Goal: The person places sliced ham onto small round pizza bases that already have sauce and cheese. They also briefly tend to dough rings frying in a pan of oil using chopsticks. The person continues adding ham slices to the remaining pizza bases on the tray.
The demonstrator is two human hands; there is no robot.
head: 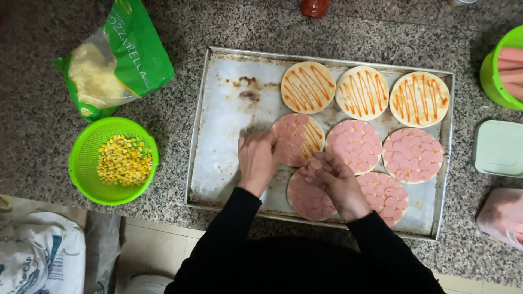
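While the two hands work over a worn metal baking tray [223, 109], a green and clear bag of grated white cheese [111, 60] lies up and to the left of them, with a green strainer of corn kernels [111, 160] just below it. The left hand [257, 160], fingers curled loosely, touches the left edge of a small round dough base [298, 139] half covered in pink sausage slices. The right hand [335, 182], partly closed, holds a few sausage slices [316, 163] in its fingertips over another covered base [308, 198]. Beyond the hands, three bases [362, 92] carry only orange sauce stripes. To the right sit a green tub of whole sausages [504, 68] and a pale lidded box [498, 148]. The surface [32, 109] is speckled grey stone; below it, pale floor tiles and a white sack [38, 256].
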